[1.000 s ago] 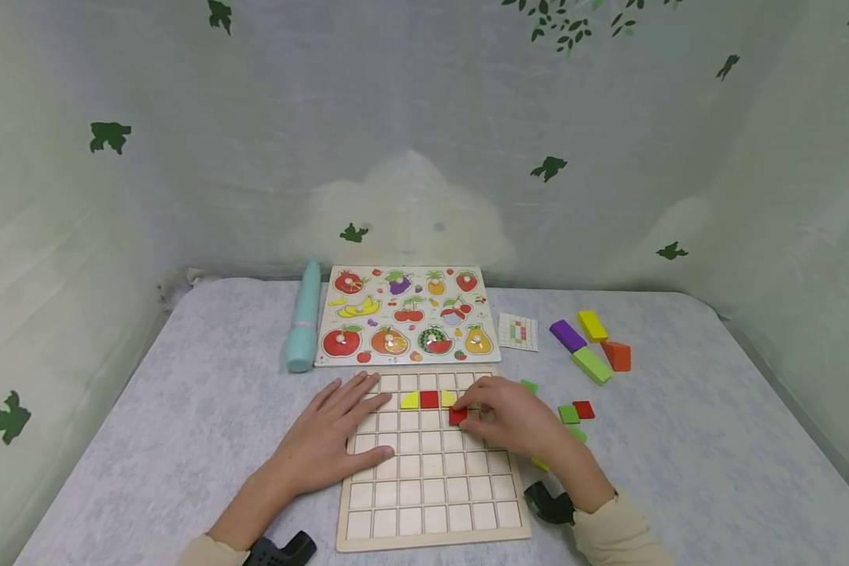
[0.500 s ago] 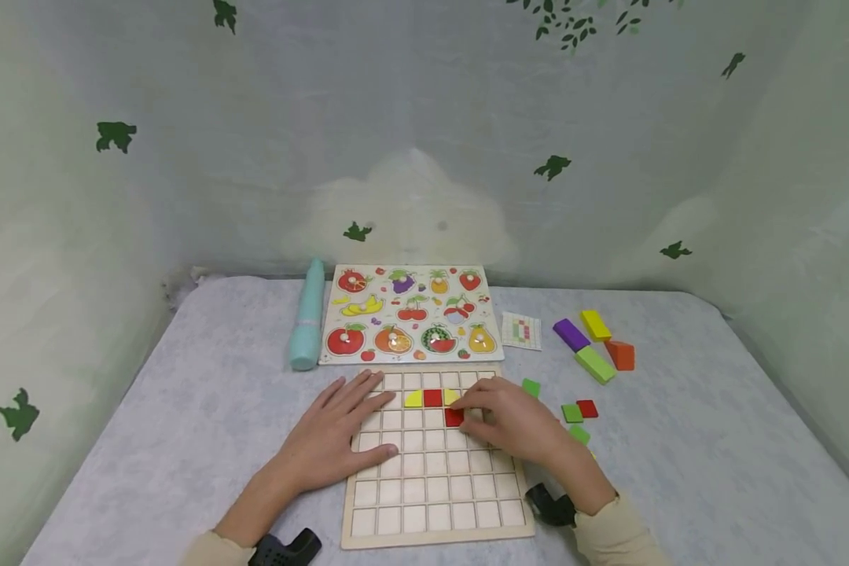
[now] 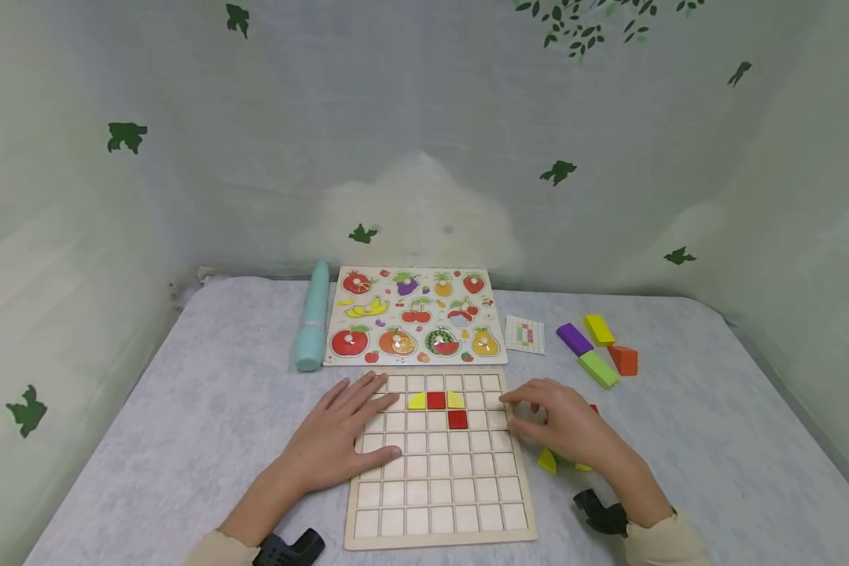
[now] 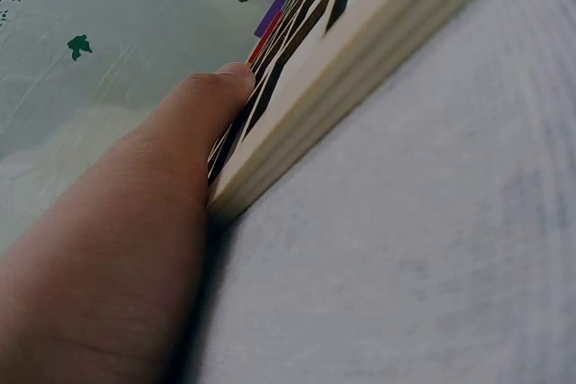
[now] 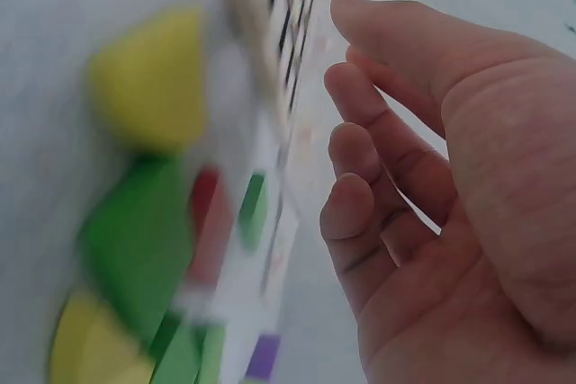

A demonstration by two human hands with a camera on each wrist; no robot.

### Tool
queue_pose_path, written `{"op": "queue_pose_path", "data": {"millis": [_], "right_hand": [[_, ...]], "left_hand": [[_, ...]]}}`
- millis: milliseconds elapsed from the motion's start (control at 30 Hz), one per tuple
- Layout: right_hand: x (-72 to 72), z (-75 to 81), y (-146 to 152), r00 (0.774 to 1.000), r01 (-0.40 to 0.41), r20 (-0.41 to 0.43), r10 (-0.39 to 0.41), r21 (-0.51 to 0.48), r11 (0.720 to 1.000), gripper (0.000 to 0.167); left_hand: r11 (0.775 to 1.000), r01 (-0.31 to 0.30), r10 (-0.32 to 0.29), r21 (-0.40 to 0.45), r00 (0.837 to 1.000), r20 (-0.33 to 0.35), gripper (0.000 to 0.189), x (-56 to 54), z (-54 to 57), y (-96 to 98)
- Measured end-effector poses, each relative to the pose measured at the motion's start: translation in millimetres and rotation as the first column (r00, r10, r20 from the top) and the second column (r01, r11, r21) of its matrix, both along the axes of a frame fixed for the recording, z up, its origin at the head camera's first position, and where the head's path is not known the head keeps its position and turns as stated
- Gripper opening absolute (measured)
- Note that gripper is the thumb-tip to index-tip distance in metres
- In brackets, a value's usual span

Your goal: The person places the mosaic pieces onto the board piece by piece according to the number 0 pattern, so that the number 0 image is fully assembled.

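A wooden grid board (image 3: 439, 495) lies on the cloth. My left hand (image 3: 336, 432) rests on its left edge with fingers spread; the left wrist view shows the thumb (image 4: 202, 105) over the rim. On the board, a red square tile (image 3: 435, 401) sits between a yellow tile (image 3: 417, 402) and another yellow tile (image 3: 456, 401), each with a curved edge. A second red square tile (image 3: 457, 420) occupies the row below. Past the right edge hovers my right hand (image 3: 566, 420), fingers loosely bent, holding nothing. Below it in the right wrist view are blurred yellow (image 5: 153, 78) and green pieces (image 5: 139, 249).
Behind the board lies a fruit puzzle (image 3: 416, 314), with a teal tapered case (image 3: 313, 322) at its left and a small pattern card (image 3: 525, 335) at its right. Further right are purple (image 3: 575, 339), yellow (image 3: 598, 330), green (image 3: 598, 369) and orange blocks (image 3: 624, 360).
My right hand has let go of the lower red tile, which stays in its cell, and has moved right, off the board and over the loose pieces. My left hand keeps its place.
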State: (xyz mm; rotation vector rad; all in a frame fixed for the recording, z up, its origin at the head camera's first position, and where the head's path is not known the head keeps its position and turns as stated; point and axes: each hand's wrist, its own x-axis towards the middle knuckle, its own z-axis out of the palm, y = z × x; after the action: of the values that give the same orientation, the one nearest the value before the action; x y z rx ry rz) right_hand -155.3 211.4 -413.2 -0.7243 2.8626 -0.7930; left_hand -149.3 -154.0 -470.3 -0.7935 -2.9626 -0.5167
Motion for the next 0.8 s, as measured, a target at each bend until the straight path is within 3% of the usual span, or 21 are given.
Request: {"op": "queue_pose_path", "data": {"millis": [167,433,800], "right_hand": [[4.6,-3.2,24,0.998,0.057,0.024,-0.057,0.023,0.998,0.032],[10.9,-4.5,69,0.983,0.183,-0.024,-0.181,0.109,0.977,0.036],[14.2,-15.7,99,0.970,0.238,-0.067,-0.232,0.117,0.964,0.034]], "left_hand": [[1.000,-0.003,0.003,-0.003,1.000,-0.011,0.085,0.5,0.0,0.4],[1.000,0.000,0.000,-0.009,1.000,-0.014,0.085,0.2,0.1,0.9],[1.000,0.008,-0.008,-0.007,0.999,-0.054,0.083,0.2,-2.1,0.1]]}}
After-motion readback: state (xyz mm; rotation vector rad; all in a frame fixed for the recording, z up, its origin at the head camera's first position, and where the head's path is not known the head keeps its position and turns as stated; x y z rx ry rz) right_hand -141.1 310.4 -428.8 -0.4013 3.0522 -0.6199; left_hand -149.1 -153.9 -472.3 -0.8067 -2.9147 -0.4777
